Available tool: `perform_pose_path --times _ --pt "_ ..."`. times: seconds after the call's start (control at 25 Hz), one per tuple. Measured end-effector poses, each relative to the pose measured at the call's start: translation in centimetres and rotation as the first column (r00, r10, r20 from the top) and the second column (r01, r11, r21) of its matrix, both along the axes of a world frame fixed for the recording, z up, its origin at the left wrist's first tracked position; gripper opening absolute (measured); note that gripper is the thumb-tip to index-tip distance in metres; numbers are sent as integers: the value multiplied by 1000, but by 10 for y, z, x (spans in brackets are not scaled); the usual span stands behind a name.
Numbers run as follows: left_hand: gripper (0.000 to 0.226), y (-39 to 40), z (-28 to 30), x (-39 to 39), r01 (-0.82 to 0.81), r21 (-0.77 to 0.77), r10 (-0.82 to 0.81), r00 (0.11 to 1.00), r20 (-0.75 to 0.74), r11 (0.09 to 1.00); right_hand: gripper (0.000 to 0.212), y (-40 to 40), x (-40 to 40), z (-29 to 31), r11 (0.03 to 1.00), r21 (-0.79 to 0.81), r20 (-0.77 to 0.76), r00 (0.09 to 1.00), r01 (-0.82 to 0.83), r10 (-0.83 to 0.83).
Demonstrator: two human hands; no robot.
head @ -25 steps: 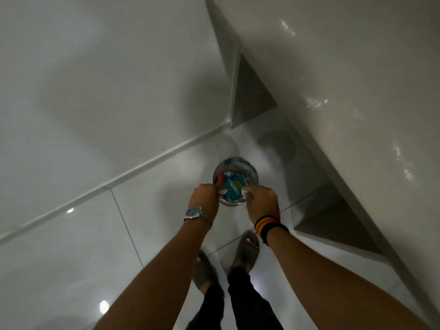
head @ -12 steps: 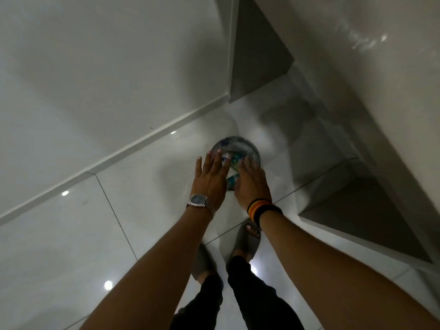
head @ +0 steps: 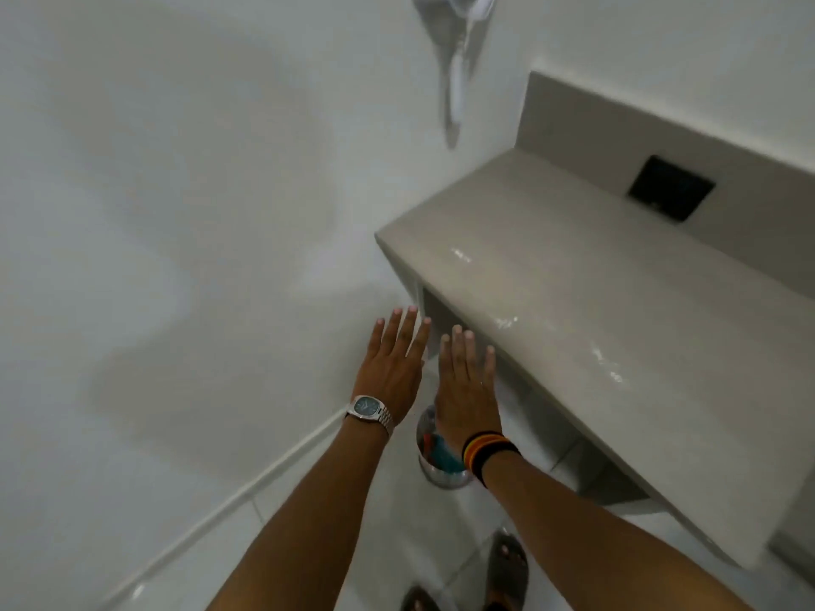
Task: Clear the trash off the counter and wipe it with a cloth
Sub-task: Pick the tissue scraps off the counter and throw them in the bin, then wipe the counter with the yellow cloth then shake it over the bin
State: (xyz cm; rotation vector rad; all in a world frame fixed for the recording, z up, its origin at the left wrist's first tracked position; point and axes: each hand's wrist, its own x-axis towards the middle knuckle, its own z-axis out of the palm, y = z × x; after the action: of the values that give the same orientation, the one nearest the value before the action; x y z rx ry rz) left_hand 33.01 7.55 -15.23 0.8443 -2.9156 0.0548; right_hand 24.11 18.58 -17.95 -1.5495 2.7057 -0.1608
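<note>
A small shiny metal trash bin (head: 434,471) stands on the tiled floor below my wrists, with coloured trash (head: 441,452) showing inside it. My left hand (head: 390,368), with a watch on the wrist, hovers flat with fingers spread and holds nothing. My right hand (head: 467,385), with striped bands on the wrist, is also flat and empty, partly covering the bin. The grey counter (head: 595,302) runs along the right, its glossy top bare in the part I see. No cloth is in view.
A white wall fills the left side. A white handset with a cord (head: 458,59) hangs on the wall above the counter's end. A black square plate (head: 670,187) sits in the counter's backsplash. My sandalled feet (head: 507,566) are on the floor.
Both hands have let go of the trash into the bin and lifted away with fingers spread. My view has swung up from the floor to the counter top and wall.
</note>
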Motion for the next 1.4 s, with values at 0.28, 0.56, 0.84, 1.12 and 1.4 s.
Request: perform_pose_path --times 0.28,0.56,0.84,1.12,1.4 --pt "66 25 100 -77 109 -111 -120 988 -99 988 73 50 -78 91 963 -149 -33 972 225 -232" --pt "65 167 93 -220 393 -73 -399 910 -113 917 75 222 -208 107 848 -146 -83 847 510 -524" --pt "57 382 41 -388 655 176 -640 756 -141 735 68 470 -347 59 631 64 -57 634 773 -771" --pt "44 540 -23 -451 363 551 -419 908 -26 752 55 575 -403 -5 417 64 396 361 906 -844" --pt "22 535 -17 -459 -72 797 31 997 67 600 55 533 -450 8 124 193 756 -67 973 -651"
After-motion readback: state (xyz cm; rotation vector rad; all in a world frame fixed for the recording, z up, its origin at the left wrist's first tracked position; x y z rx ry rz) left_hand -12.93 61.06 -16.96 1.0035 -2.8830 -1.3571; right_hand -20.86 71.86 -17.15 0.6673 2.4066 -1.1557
